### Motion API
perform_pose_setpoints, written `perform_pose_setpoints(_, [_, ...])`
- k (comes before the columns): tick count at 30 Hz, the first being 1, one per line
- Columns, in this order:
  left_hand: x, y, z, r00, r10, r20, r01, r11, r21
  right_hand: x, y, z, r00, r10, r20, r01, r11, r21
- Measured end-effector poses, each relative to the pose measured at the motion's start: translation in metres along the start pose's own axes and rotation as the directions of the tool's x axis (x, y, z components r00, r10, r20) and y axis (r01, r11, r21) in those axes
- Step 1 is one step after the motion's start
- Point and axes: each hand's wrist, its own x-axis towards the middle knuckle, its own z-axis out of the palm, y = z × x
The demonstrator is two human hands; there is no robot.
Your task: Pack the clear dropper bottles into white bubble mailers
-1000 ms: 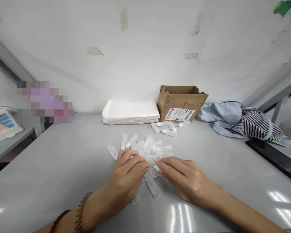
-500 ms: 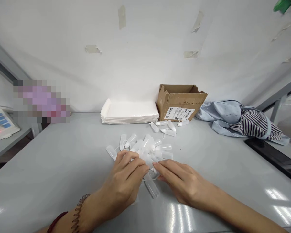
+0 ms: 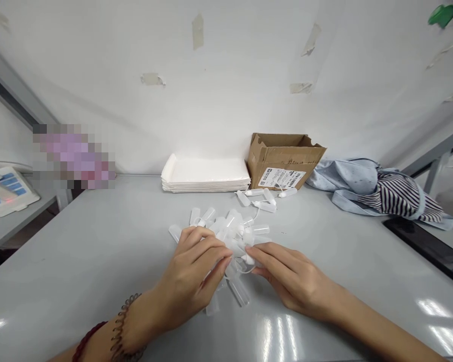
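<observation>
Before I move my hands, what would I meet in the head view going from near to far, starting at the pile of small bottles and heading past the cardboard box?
Pile of small bottles → smaller group of bottles → cardboard box → white wall.

Table front-left (image 3: 79,281), bare, passable; tabletop right of the bottles, open; behind, envelope stack (image 3: 207,173) and cardboard box (image 3: 285,163) blocking; far right, cloth bag (image 3: 392,193).

Right hand (image 3: 300,279) farther from left hand (image 3: 192,276)
</observation>
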Motion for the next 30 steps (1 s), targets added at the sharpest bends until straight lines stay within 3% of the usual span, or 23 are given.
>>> perform_pose_setpoints(17, [-0.0066,0.0019,0.0008,0.998,0.037,0.06,-0.033,0.997,-0.07,-0.0015,-0.002,-0.0017,0.999,-0.014,0.048,0.01,0.997,0.075])
perform_pose_setpoints(30, [-0.0011,0.0013,-0.0021,0.993,-0.037,0.115,0.067,0.959,-0.277,0.0004,-0.0025,-0.0022,0.999,-0.024,0.032,0.018,0.987,0.161])
